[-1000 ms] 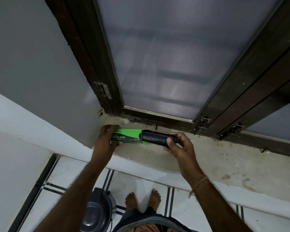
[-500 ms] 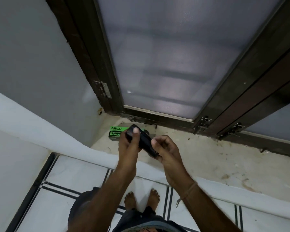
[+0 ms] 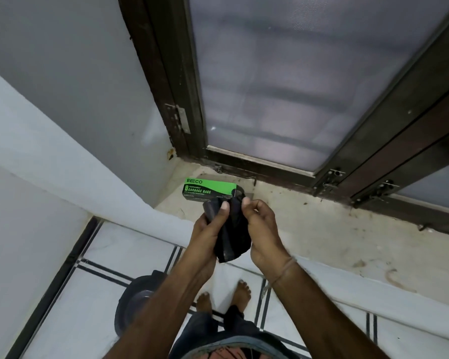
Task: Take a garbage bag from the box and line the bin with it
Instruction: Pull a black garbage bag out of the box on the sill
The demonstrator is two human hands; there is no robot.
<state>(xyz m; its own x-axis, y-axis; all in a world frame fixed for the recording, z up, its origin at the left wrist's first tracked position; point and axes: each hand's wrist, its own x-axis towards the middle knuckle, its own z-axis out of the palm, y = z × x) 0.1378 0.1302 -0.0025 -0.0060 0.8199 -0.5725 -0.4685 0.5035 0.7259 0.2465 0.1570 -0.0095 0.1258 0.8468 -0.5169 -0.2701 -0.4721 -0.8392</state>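
Bag is out, ready for unfolding.
My left hand (image 3: 208,230) and right hand (image 3: 263,229), close together, pinch the black garbage bag (image 3: 232,237) near the BECO box (image 3: 210,190); next I'd shake it open over the bin (image 3: 136,303).

The left forearm (image 3: 171,296) and the right forearm (image 3: 322,307) reach forward from the bottom of the view and converge at the hands. The left hand (image 3: 206,230) curls round the left side of a folded black garbage bag (image 3: 233,237), its thumb (image 3: 224,207) upright and pressed on the front. The right hand (image 3: 263,229) grips the bag's right side, fingertips bunched at the top edge just beside that thumb. A thin thread band (image 3: 283,272) circles the right wrist. Two bare feet (image 3: 241,291) show below, between the arms.
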